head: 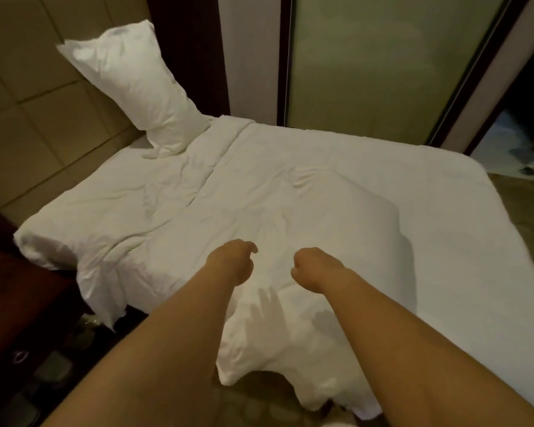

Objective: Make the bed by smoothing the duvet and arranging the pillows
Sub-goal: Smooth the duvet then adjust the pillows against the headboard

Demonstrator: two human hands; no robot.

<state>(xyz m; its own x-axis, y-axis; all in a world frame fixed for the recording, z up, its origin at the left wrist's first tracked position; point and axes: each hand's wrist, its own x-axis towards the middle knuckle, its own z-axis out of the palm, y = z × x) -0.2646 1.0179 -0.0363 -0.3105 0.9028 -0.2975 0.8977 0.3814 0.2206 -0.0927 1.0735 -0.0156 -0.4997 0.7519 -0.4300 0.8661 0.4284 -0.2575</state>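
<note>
A: Judging by its puffiness, the white duvet (290, 192) should handle light and soft. It is limp and will slide over the sheet rather than resist. I'd take hold at the near hanging edge, where the cloth bunches over the mattress side, and tug outward.

B: What do the hands show?

A: Both hover over the duvet's middle, near each other but apart. The left hand (233, 261) is loosely curled and the right hand (313, 266) is half closed. Neither holds anything. I cannot tell whether they touch the cloth.

B: And how does it look?

A: It covers most of the bed, creased towards the head, with a low bulge in the centre and a rumpled near edge. One white pillow (133, 84) leans upright against the padded headboard (28, 87) at the far corner. The lump at the near head corner may be a second pillow, but I cannot be sure.
</note>
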